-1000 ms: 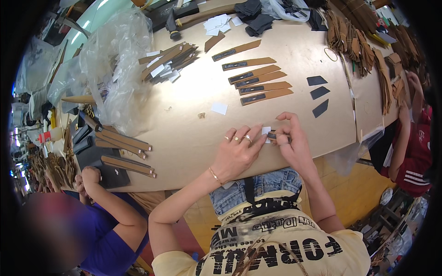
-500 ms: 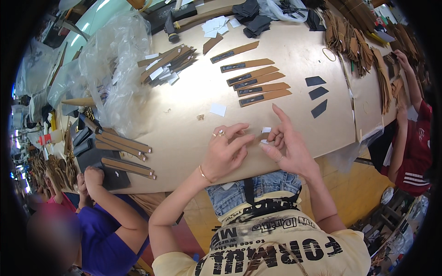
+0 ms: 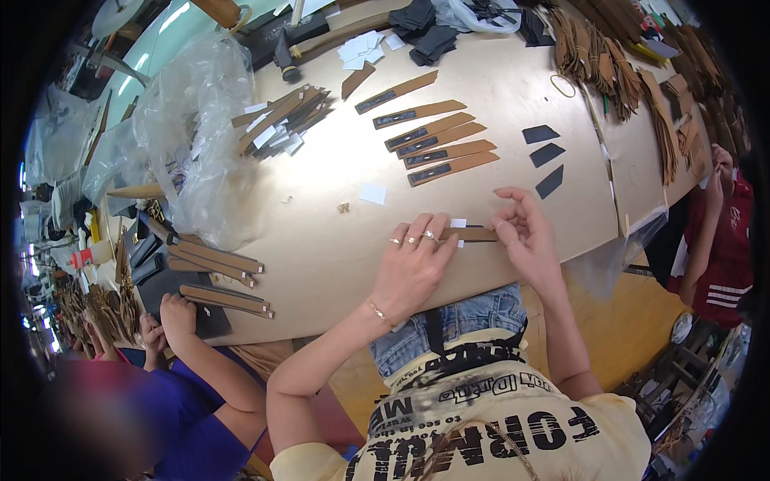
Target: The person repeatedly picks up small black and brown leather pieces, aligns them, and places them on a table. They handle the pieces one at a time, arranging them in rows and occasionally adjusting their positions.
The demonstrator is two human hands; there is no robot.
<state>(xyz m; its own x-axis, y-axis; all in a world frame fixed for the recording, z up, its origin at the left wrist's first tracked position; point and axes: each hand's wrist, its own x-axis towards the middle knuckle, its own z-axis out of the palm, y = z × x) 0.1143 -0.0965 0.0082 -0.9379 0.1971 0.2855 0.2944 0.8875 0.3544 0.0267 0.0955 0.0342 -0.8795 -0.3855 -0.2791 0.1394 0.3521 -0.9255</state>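
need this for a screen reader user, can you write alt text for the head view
Seen from above, a person's left hand presses flat on a brown leather strip on a tan worktable while the right hand pinches the strip's other end. More finished strips lie in a row beyond, and a co-worker's hand rests at the table's left edge.

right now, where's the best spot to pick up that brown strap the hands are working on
Probably the right end of the brown strap, from the right. It lies flat on the table, long axis left to right, and the left hand presses down its left part, so the end by the right hand is likely easiest to pinch across its narrow width.
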